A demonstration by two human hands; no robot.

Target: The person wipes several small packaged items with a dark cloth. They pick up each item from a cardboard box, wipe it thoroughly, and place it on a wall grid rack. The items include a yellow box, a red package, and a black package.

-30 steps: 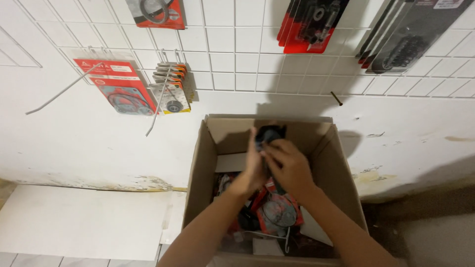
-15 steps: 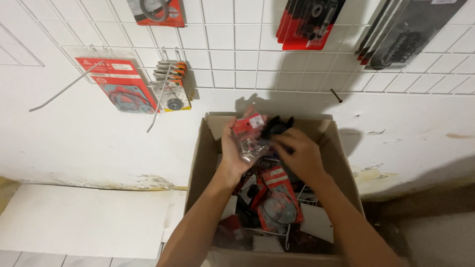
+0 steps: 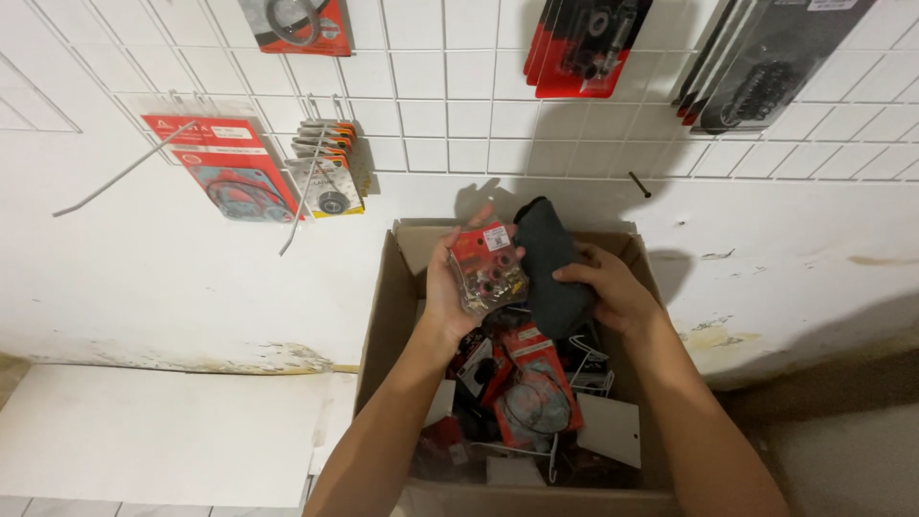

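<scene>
Holding stuff up over an open cardboard box here: the left hand is wrapped around a small clear packet with a red card top, and the right hand grips a dark grey sleeve-like piece just beside it, both above the far end of the box. Inside is a jumble of red carded packs and loose white hooks. Behind it is a white wall with a white wire grid panel (pretty scuffed lower down), hung with red gasket packs, a stack of small bearing cards and dark packages. A white board lies flat left of the box.
</scene>
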